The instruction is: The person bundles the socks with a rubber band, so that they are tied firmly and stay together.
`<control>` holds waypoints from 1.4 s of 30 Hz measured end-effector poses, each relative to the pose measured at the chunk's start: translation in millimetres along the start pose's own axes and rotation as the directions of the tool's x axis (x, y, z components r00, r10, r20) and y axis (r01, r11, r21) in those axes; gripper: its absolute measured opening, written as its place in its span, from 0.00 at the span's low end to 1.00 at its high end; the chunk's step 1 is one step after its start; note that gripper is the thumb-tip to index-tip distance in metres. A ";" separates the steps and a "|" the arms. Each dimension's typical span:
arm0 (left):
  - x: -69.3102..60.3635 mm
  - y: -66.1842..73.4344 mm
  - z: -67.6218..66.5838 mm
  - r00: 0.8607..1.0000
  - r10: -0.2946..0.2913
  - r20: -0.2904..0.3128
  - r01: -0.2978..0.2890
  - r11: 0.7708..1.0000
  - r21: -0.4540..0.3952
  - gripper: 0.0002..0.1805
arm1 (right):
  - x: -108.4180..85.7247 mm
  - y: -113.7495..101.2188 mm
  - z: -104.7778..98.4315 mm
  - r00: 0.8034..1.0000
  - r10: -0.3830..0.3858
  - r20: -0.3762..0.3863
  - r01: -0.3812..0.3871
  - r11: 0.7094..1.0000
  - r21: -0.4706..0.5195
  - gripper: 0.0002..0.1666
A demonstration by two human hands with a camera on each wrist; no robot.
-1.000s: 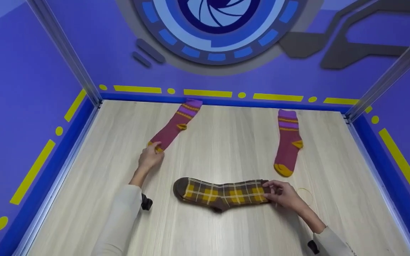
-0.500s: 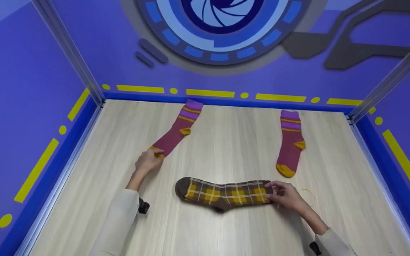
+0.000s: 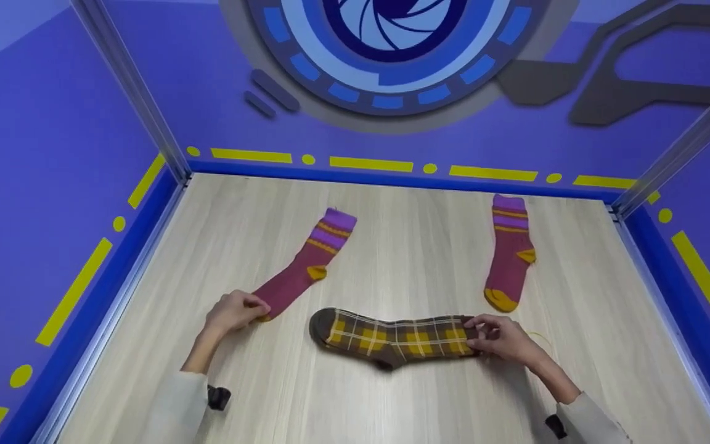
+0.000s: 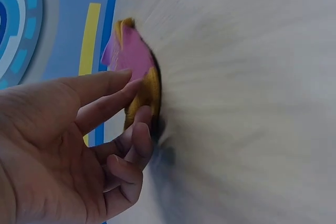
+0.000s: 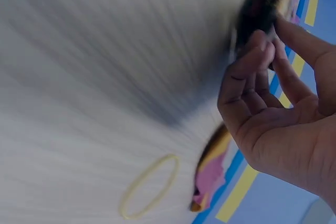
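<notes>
Two forearms (image 3: 202, 353) angled inward | left fingers (image 4: 105, 84) pinch maroon sock (image 3: 293, 282) | right fingers (image 5: 241, 74) pinch plaid sock (image 3: 404, 338)

The brown-yellow plaid socks (image 3: 392, 337) lie flat, sideways — one maroon sock (image 3: 299, 271), purple-cuffed, slants behind their toe end.

No readable text, no legible labels, no brands, no numbers, no signs

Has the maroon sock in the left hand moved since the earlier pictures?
Yes: in the head view, the sock has moved away from the back wall. Its cuff reached the wall before; now bare table shows between them.
</notes>
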State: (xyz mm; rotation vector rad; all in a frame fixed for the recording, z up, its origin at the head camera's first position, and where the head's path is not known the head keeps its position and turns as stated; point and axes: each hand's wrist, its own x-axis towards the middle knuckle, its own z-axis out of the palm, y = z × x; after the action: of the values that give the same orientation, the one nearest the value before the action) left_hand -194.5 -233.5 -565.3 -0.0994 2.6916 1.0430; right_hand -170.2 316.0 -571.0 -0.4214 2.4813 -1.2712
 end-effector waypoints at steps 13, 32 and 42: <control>-9.4 -28.2 -26.3 0.982 -0.101 -0.161 0.104 0.994 0.014 0.10 | 83.3 -49.3 -8.0 0.991 -0.120 0.065 0.128 0.983 -0.132 0.15; 17.0 -23.5 -6.5 0.965 -0.160 -0.210 0.156 0.987 -0.036 0.13 | 224.5 -94.7 104.6 0.997 -0.052 0.051 0.069 0.903 -0.423 0.30; 16.9 -26.0 -19.0 0.954 -0.195 -0.230 0.192 0.981 -0.036 0.14 | 228.9 -120.3 120.0 1.000 0.016 -0.014 -0.021 0.792 -0.610 0.18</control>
State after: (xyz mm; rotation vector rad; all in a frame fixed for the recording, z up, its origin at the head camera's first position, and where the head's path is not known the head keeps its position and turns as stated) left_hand -210.8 -265.0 -573.2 -0.5078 2.8070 1.0465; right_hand -314.5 70.1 -572.3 -0.5336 2.8525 -0.4131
